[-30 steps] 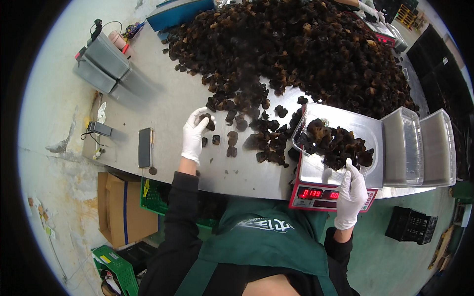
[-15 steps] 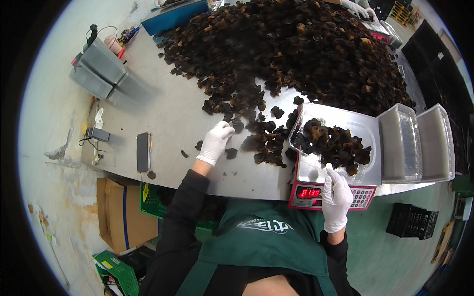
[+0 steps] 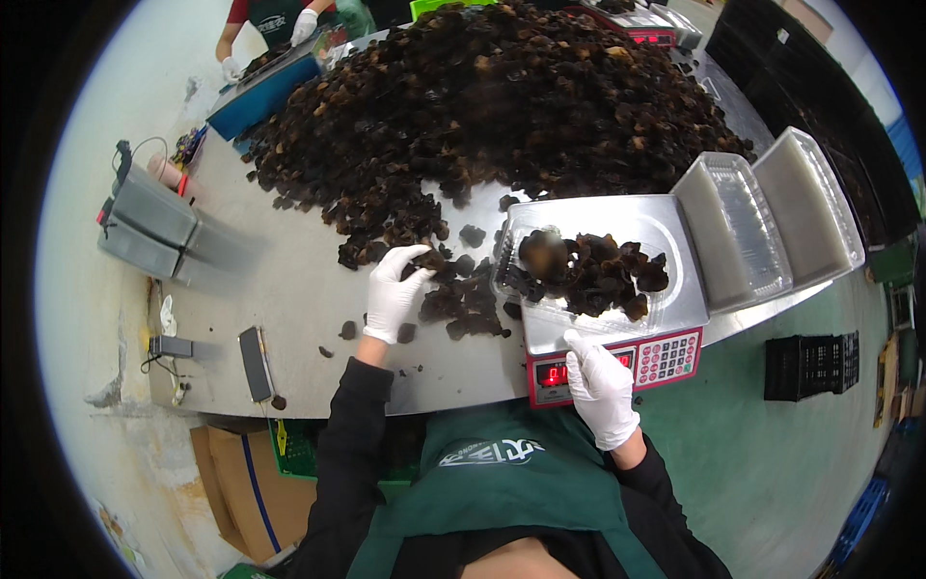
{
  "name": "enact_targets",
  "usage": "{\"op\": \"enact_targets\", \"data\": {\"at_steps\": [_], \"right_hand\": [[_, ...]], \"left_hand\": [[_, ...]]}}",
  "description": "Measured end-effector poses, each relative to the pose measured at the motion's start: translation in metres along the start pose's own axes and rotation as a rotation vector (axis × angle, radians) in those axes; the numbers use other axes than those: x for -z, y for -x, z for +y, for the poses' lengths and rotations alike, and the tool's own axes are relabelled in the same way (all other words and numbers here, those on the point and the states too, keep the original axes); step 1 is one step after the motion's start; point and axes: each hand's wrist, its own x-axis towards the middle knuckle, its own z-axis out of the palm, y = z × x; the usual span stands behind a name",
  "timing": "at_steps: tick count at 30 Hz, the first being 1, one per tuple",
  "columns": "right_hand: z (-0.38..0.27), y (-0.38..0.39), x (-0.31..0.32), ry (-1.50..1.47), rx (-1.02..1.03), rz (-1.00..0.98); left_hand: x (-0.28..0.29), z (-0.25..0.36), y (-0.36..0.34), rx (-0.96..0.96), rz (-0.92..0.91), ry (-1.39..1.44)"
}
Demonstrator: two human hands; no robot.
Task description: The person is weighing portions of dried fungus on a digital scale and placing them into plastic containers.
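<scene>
My left hand (image 3: 391, 294), in a white glove, reaches to loose dark wood ear mushrooms (image 3: 468, 304) on the metal table. Its thumb and forefinger are apart, curved about a few pieces beside the large pile. A red and silver digital scale (image 3: 617, 333) stands to the right. On its plate sits a clear plastic tray (image 3: 502, 275) with wood ear mushrooms (image 3: 603, 275) in it; one piece looks blurred above the tray's left part. At the scale's front edge, over part of its lit display, is my white-gloved right hand (image 3: 603, 386), fingers drawn together with nothing visible in them.
A big mushroom pile (image 3: 502, 106) covers the far table. Stacked clear trays (image 3: 738, 227) stand right of the scale. Grey containers (image 3: 149, 227) and a phone (image 3: 256, 364) lie left. A co-worker (image 3: 280, 24) handles mushrooms by a blue bin (image 3: 265, 96). A black crate (image 3: 810, 367) rests on the floor.
The whole view has shifted, bringing a co-worker into sight at the far left. My left thumb and forefinger have spread at the mushrooms. The right hand stays by the scale's front, slightly lower.
</scene>
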Motion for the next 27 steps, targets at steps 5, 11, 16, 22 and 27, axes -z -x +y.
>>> {"op": "enact_targets", "data": {"at_steps": [5, 11, 16, 22, 27], "right_hand": [[-0.002, 0.005, 0.003, 0.024, -0.034, -0.02], [0.002, 0.007, 0.015, 0.055, -0.035, 0.004], [0.012, 0.01, 0.019, 0.058, -0.053, 0.03], [0.008, 0.008, 0.018, 0.059, -0.051, 0.042], [0.021, 0.012, 0.031, 0.119, -0.127, 0.062]], "left_hand": [[-0.037, 0.112, -0.018, -0.358, -0.163, 0.013], [-0.085, 0.146, -0.025, -0.423, -0.565, -0.378], [-0.073, 0.15, -0.032, -0.249, -0.441, 0.142], [-0.105, 0.108, -0.059, -0.407, -0.162, 0.028], [-0.1, 0.102, -0.053, -0.319, -0.158, 0.135]]}}
